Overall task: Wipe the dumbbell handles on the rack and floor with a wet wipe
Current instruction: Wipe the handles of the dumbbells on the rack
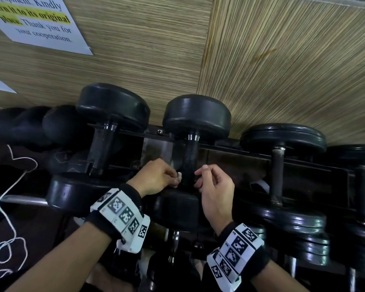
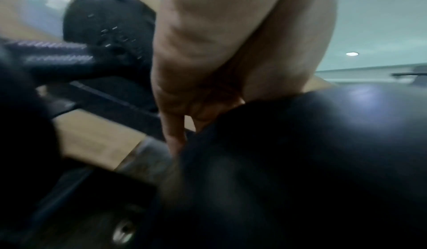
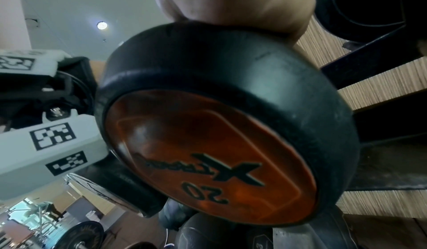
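From above, the left hand (image 1: 156,178) pinches a white wipe (image 1: 179,177) beside the dumbbell handle (image 1: 190,159). The right hand (image 1: 216,186) hangs loosely curled, holding nothing. Only the right wrist view shows the orange "20" end cap (image 3: 208,159).

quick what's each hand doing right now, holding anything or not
Left hand: pinching the wet wipe beside the dumbbell handle.
Right hand: loosely curled, holding nothing.

Most of the small white wet wipe (image 1: 179,176) is hidden inside the left hand (image 1: 156,178), beside the black knurled dumbbell handle (image 1: 190,159); the left wrist view is blurred.
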